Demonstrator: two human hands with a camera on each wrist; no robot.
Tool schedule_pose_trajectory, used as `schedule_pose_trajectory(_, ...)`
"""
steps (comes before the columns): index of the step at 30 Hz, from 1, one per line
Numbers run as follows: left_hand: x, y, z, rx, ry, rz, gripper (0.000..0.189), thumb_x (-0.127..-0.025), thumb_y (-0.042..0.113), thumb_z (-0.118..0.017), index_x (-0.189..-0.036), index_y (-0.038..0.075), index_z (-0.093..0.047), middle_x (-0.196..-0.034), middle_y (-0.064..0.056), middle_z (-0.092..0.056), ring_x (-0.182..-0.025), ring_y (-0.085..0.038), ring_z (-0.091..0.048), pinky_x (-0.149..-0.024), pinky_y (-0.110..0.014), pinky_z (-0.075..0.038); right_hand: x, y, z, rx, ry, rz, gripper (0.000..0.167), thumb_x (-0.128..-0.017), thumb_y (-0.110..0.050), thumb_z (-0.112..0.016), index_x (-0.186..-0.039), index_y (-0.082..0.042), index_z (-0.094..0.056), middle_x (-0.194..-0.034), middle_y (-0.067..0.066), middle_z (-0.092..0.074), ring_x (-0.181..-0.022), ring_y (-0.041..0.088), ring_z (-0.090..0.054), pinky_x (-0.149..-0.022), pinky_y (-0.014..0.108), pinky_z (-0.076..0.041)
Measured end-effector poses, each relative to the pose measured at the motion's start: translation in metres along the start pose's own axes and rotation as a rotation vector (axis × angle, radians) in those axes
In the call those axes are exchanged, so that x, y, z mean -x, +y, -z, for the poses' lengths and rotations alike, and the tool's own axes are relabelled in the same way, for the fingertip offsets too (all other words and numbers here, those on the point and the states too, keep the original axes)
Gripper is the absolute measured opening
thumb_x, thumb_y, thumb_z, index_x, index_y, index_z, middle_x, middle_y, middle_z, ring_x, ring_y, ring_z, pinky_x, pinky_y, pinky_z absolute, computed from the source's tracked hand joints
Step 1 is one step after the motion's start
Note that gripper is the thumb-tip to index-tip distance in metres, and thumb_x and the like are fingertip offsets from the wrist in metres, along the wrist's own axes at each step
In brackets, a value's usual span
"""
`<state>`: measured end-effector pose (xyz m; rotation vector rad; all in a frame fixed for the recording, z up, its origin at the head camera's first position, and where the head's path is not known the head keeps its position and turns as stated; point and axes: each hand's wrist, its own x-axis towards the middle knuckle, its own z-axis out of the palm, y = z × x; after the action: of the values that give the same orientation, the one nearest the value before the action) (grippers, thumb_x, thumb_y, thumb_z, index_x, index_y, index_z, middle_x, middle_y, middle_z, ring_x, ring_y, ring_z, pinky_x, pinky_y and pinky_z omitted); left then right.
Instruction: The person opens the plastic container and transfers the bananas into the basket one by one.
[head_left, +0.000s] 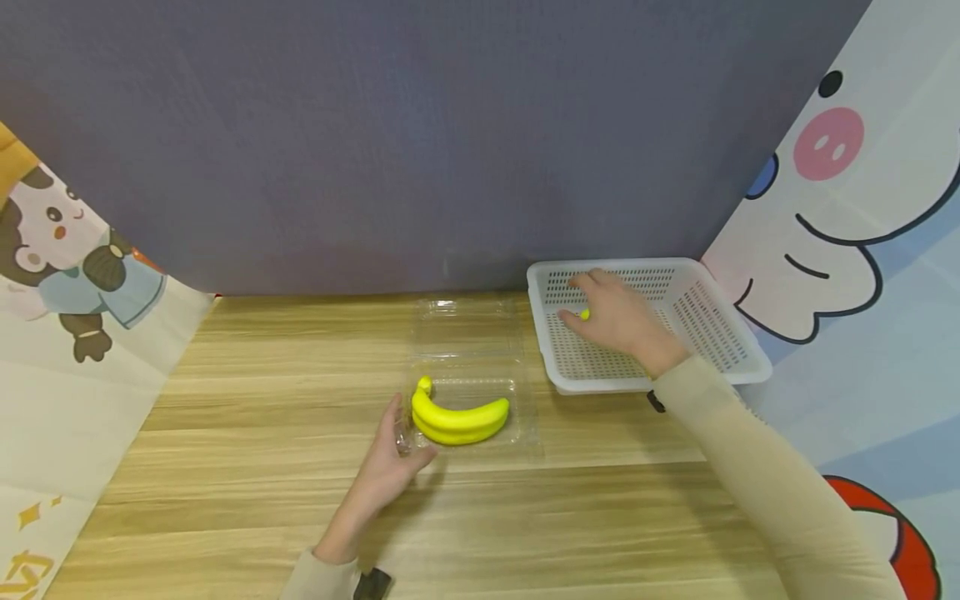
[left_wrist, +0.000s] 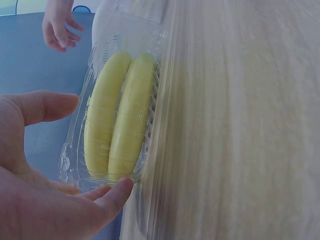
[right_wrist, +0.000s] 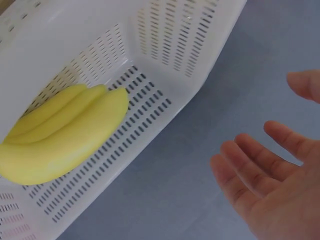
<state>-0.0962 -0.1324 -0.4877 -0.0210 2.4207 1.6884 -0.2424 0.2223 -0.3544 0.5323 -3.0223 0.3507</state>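
Two yellow bananas lie side by side in the lower half of a clear plastic clamshell box; its lid lies open toward the grey panel. My left hand is at the box's left end, thumb and fingers spread. In the left wrist view a fingertip touches the near lower corner, while the thumb stands off the wall. Over the white slotted basket hovers my right hand, fingers apart and holding nothing. More bananas lie inside the basket, mostly hidden by this hand in the head view.
Behind the box and basket rises a grey panel. Side walls with cartoon prints stand at left and right. The wooden tabletop extends left and in front of the box.
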Motion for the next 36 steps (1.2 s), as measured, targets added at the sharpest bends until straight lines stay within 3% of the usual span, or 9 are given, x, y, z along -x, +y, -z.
schedule_pose_trajectory(22, -0.001, -0.003, -0.002, -0.014, 0.013, -0.003, 0.107, -0.087, 0.023, -0.079, -0.163, 0.007, -0.006, -0.162, -0.029, -0.02, -0.144, -0.051, -0.03, -0.112, -0.067, -0.031, 0.006, -0.035, -0.004, -0.025, 0.094, 0.154, 0.052, -0.092, -0.039, -0.067, -0.131, -0.004, -0.061, -0.133, 0.018, -0.06, -0.124, 0.037, -0.055, -0.101, 0.055, -0.049)
schedule_pose_trajectory(29, -0.002, -0.003, -0.001, -0.021, 0.009, -0.003, 0.107, -0.087, 0.023, -0.079, -0.163, 0.008, -0.005, -0.162, -0.029, -0.021, -0.144, -0.05, -0.029, -0.113, -0.068, -0.029, 0.011, -0.049, -0.003, -0.008, 0.131, 0.22, 0.048, -0.092, -0.035, -0.068, -0.126, -0.001, -0.062, -0.12, 0.016, -0.062, -0.107, 0.035, -0.059, -0.09, 0.05, -0.053)
schedule_pose_trajectory(36, -0.002, -0.003, -0.001, -0.018, 0.013, -0.007, 0.107, -0.086, 0.022, -0.079, -0.163, 0.007, -0.006, -0.162, -0.029, -0.023, -0.144, -0.05, -0.03, -0.113, -0.068, -0.029, 0.016, -0.062, -0.002, 0.037, 0.152, 0.265, 0.05, -0.092, -0.038, -0.068, -0.125, 0.0, -0.062, -0.117, 0.016, -0.063, -0.103, 0.034, -0.06, -0.089, 0.049, -0.053)
